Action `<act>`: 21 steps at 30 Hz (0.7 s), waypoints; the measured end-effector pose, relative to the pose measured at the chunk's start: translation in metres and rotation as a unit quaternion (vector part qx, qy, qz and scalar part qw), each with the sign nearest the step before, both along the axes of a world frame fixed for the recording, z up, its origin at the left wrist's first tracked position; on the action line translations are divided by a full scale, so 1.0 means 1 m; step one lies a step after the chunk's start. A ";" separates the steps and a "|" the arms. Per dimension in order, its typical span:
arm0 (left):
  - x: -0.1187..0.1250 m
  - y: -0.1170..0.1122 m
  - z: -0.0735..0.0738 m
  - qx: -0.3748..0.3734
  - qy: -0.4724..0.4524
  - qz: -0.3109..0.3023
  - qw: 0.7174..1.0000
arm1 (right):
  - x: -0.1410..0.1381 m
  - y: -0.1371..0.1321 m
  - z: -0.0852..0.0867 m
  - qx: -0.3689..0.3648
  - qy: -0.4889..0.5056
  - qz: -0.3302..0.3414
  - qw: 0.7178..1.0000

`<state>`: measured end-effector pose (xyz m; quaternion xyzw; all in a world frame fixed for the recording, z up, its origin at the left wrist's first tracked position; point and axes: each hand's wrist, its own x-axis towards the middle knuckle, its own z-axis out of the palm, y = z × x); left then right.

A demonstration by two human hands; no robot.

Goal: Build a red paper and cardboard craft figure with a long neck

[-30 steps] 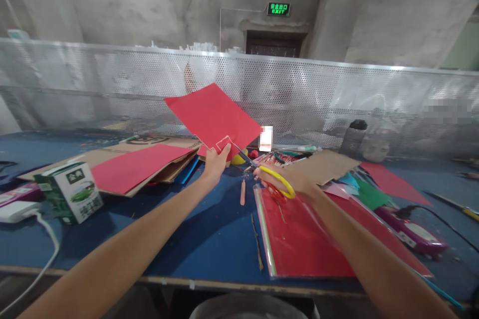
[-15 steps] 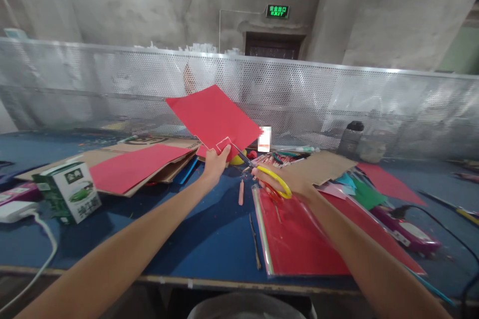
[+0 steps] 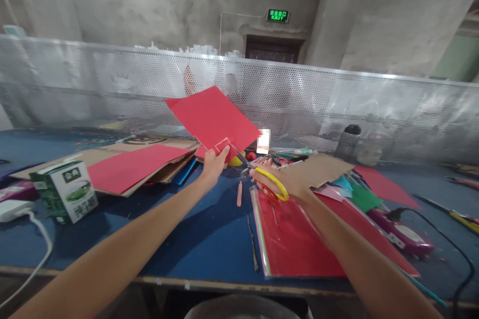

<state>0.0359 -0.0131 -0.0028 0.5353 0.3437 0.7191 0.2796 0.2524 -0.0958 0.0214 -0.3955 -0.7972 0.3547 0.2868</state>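
My left hand (image 3: 214,165) pinches the lower corner of a red paper sheet (image 3: 213,117) and holds it tilted up above the blue table (image 3: 112,229). A white outline is drawn near that corner. My right hand (image 3: 290,183) grips scissors with yellow and red handles (image 3: 270,183); their dark blades reach left to the paper's edge by my left thumb. Under my right hand lies a plastic sleeve of red paper (image 3: 299,234).
Cardboard with a red sheet (image 3: 130,164) lies left, with a green-and-white carton (image 3: 65,190) and a white cable (image 3: 37,254) nearer me. Coloured paper, cardboard (image 3: 318,168) and pens clutter the right. A dark bottle (image 3: 347,142) stands by the perforated metal barrier (image 3: 337,99).
Both hands, the paper and the scissors keep almost the same pose; the view has only shifted slightly, with the blades staying at the paper's marked corner.
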 end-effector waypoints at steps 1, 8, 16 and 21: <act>0.000 0.000 0.000 0.001 0.000 -0.001 1.000 | 0.000 0.001 -0.001 0.000 0.002 0.000 1.000; -0.001 -0.002 0.001 -0.010 -0.006 -0.004 1.000 | 0.001 0.006 -0.004 0.010 -0.009 -0.001 1.000; -0.001 -0.005 0.004 -0.012 -0.019 -0.004 1.000 | 0.001 0.007 -0.003 0.027 -0.023 -0.004 0.999; -0.001 -0.004 0.003 -0.018 -0.024 -0.008 1.000 | 0.000 0.008 -0.004 0.040 -0.015 -0.012 0.999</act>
